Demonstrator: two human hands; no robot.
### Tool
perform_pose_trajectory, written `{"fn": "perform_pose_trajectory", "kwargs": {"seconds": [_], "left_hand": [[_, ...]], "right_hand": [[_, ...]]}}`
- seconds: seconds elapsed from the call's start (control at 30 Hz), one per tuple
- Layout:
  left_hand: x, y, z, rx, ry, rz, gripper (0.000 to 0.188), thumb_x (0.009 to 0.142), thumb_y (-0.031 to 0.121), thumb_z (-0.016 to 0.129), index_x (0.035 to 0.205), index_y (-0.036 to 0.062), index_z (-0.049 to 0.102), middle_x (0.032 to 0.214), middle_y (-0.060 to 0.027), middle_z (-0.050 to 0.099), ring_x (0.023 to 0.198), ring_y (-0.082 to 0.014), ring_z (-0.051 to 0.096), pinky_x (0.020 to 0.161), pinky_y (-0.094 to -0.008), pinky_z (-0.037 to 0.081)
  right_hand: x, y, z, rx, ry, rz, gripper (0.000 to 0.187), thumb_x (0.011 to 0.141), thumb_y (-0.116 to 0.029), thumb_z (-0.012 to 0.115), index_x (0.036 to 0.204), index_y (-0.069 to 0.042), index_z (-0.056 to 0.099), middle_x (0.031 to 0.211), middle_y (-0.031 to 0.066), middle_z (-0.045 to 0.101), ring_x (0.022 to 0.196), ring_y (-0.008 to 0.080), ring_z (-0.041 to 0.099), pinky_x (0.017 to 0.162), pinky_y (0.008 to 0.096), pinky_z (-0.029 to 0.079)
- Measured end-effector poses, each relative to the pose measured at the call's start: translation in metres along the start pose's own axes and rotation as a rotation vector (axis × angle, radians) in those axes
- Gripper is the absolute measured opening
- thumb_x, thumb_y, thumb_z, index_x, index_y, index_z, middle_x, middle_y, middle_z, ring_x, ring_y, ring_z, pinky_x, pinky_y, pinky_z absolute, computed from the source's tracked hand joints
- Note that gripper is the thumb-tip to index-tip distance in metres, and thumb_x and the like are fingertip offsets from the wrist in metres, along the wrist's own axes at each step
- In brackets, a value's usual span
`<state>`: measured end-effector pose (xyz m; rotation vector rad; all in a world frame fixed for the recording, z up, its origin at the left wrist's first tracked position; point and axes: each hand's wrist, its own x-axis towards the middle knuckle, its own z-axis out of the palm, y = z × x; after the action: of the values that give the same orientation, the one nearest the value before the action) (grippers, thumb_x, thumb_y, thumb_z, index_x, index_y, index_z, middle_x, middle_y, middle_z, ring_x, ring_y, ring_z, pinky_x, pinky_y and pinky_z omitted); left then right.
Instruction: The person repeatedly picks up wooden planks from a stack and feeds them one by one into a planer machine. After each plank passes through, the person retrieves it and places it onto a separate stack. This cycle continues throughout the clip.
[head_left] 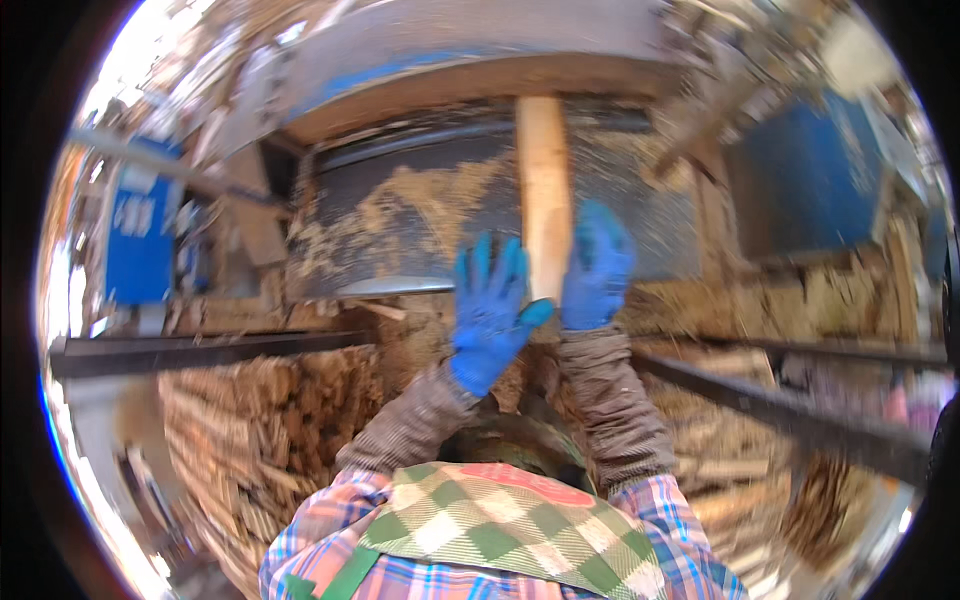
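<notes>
A pale wooden board (545,200) lies lengthwise on the dark metal machine table (400,265), its far end under a wooden crossbeam. My left hand (490,310), in a blue glove, is just left of the board's near end, fingers spread and thumb reaching to that end. Against the board's right edge my right hand (598,265), also blue-gloved, has its fingers bent in on the wood. Motion blur softens both hands, and the right thumb is hard to make out.
Sawdust (430,205) covers parts of the table. Stacked wood strips (270,430) stand low on the left, with more on the right. Dark metal rails (790,410) run along both sides. A blue box (145,235) is at left and a blue machine housing (805,175) at right.
</notes>
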<state>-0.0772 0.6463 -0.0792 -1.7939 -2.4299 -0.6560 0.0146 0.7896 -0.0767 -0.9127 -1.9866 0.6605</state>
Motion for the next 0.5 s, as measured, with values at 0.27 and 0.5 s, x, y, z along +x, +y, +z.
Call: {"fn": "perform_pose_trajectory", "kwargs": {"seconds": [0.27, 0.5], "left_hand": [[0.043, -0.011, 0.047, 0.074, 0.160, -0.267, 0.069, 0.107, 0.052, 0.040, 0.154, 0.0020, 0.047, 0.164, -0.0208, 0.039, 0.155, -0.0407, 0.029, 0.130, -0.0559, 0.014], [-0.047, -0.013, 0.002, -0.238, 0.227, -0.147, 0.059, 0.109, 0.043, 0.045, 0.152, 0.0020, 0.048, 0.162, -0.0205, 0.042, 0.153, -0.0402, 0.034, 0.126, -0.0579, 0.025]], "right_hand": [[0.021, 0.027, 0.032, 0.063, 0.080, 0.247, 0.043, 0.109, -0.024, 0.054, 0.145, -0.002, 0.059, 0.142, 0.0216, 0.062, 0.118, 0.0322, 0.064, 0.101, 0.0423, 0.051], [0.023, 0.047, 0.039, -0.076, -0.067, 0.044, 0.055, 0.109, -0.039, 0.054, 0.151, -0.003, 0.053, 0.147, 0.0219, 0.059, 0.126, 0.0338, 0.061, 0.110, 0.0435, 0.047]]}}
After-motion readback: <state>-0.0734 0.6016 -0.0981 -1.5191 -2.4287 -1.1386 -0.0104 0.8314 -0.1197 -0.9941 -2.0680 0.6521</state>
